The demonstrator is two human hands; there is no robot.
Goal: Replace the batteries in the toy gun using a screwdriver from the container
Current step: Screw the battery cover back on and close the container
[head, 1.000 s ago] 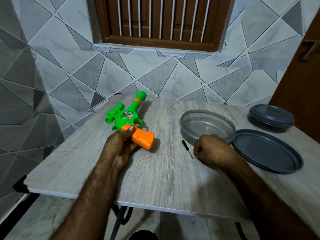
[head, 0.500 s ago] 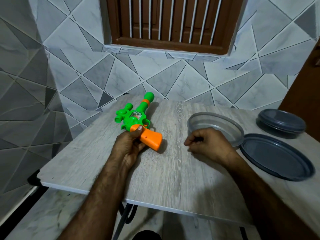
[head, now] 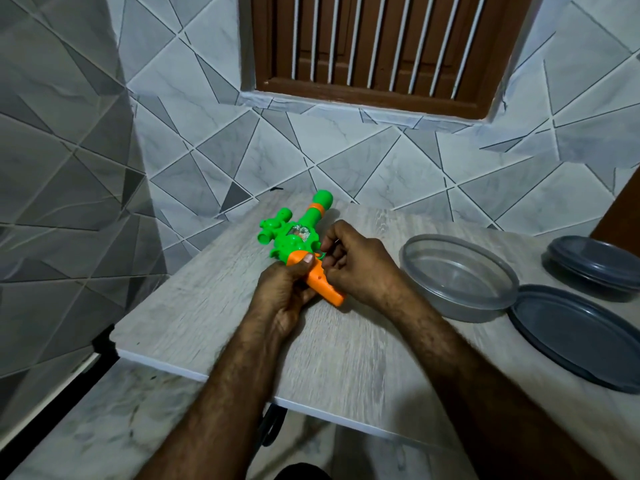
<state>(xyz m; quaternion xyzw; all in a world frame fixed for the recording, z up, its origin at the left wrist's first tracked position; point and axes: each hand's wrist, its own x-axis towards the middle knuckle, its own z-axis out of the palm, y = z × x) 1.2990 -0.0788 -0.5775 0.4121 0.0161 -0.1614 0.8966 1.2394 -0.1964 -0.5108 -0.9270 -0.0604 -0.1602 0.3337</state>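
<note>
My right hand (head: 360, 268) had reached the gun (head: 294, 237), curled, screwdriver unseen. Left hand (head: 282, 296) gripped it; unscrewing seemed next.

The toy gun (head: 294, 237) is smooth glossy plastic, the counter (head: 346, 358) matt wood-grain, the container (head: 485, 306) smooth translucent plastic, its lid (head: 571, 341) matt plastic, and the wall tiles (head: 346, 150) glossy and marbled.

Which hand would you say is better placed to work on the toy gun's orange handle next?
Right. The left hand grips the toy gun by its orange handle, steadying it on the table; the right hand, fingers curled, sits against that handle. What it holds is hidden.
</note>
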